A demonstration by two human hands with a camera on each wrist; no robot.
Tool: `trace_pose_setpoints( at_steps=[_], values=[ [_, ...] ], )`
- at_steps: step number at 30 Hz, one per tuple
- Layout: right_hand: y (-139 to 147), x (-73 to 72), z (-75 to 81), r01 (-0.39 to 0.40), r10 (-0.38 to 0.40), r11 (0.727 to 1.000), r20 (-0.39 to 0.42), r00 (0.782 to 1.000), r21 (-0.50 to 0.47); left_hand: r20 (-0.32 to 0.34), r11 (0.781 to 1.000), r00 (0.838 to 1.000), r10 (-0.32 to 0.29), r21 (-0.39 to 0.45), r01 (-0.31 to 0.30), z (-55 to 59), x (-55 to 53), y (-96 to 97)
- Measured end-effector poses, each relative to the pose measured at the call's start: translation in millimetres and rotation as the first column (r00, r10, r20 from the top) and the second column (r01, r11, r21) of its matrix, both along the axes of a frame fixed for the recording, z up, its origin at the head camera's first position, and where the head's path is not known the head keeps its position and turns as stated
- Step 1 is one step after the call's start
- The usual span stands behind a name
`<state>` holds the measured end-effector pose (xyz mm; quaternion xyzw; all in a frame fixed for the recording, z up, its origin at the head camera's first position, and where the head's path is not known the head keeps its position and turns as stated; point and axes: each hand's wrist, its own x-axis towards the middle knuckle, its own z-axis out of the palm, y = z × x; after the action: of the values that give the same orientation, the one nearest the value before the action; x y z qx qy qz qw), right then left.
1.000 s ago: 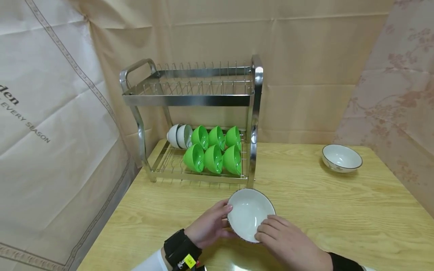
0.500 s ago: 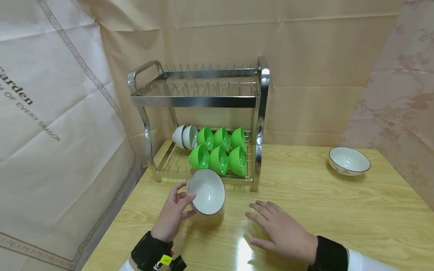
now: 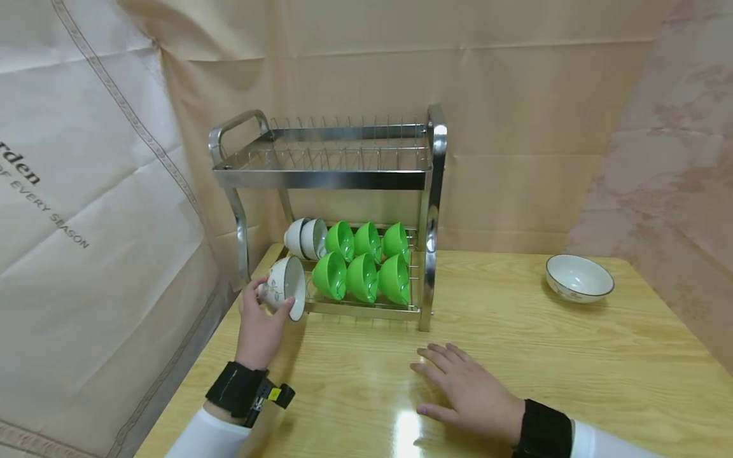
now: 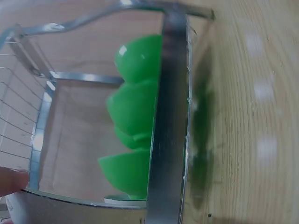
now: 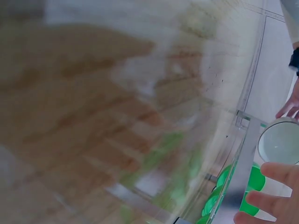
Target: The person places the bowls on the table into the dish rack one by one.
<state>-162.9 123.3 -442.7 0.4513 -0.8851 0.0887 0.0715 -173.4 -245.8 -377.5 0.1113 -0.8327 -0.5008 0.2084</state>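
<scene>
My left hand point(image 3: 259, 331) grips a white bowl point(image 3: 285, 287) with a floral outside and dark rim. The bowl is tipped on its side, its mouth facing right, at the front left of the dish rack's lower tier. In the left wrist view, a fingertip point(image 4: 14, 181) presses the bowl's rim, and the bowl wall point(image 4: 70, 210) fills the lower edge. My right hand point(image 3: 469, 395) is held low over the table with fingers spread and nothing in them. The right wrist view shows its fingers point(image 5: 280, 175) below the held bowl point(image 5: 280, 142).
The metal dish rack point(image 3: 321, 180) has a wire upper tier. On its lower tier, several green bowls point(image 3: 362, 278) stand tilted in two rows, with two white bowls point(image 3: 313, 239) at back left. Another white bowl point(image 3: 579, 280) stands upright on the wooden table point(image 3: 504, 318) at right.
The bowl has moved from between both hands to the rack's left front in my left hand, turning onto its side. My right hand has let go of it and stays over the table.
</scene>
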Motion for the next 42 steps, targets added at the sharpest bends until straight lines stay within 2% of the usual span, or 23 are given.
trace_pose_setpoints(
  at_steps=[5, 14, 20, 27, 37, 42],
  values=[
    [2, 1.0, 0.1, -0.004, 0.004, 1.000, 0.023, 1.000, 0.012, -0.046, 0.996, 0.998, 0.035, -0.082, -0.039, -2.7, -19.9, 1.3],
    [6, 4.2, 0.6, 0.000, 0.000, 1.000, 0.022, 1.000, -0.014, -0.039, 0.975, 0.998, 0.048, -0.217, -0.055, -7.3, -49.9, 6.0],
    [8, 5.3, -0.6, 0.012, -0.012, 1.000, 0.021, 1.000, -0.026, -0.014, 0.973, 0.999, 0.051, -0.223, -0.053, -14.6, -64.2, 5.1],
    [11, 7.7, -0.3, 0.021, -0.020, 0.999, 0.010, 1.000, -0.033, 0.022, 0.968, 0.998, 0.062, -0.243, -0.055, -22.5, -74.1, 3.8],
    [12, 9.6, -1.6, 0.030, -0.030, 0.999, 0.016, 0.999, -0.032, 0.024, 0.967, 0.999, 0.041, -0.252, -0.034, -20.1, -80.3, -2.8],
    [11, 11.1, -1.5, 0.023, -0.022, 1.000, 0.031, 0.999, -0.020, 0.086, 0.974, 0.996, 0.036, -0.228, -0.015, -22.5, -84.0, -9.8]
  ],
)
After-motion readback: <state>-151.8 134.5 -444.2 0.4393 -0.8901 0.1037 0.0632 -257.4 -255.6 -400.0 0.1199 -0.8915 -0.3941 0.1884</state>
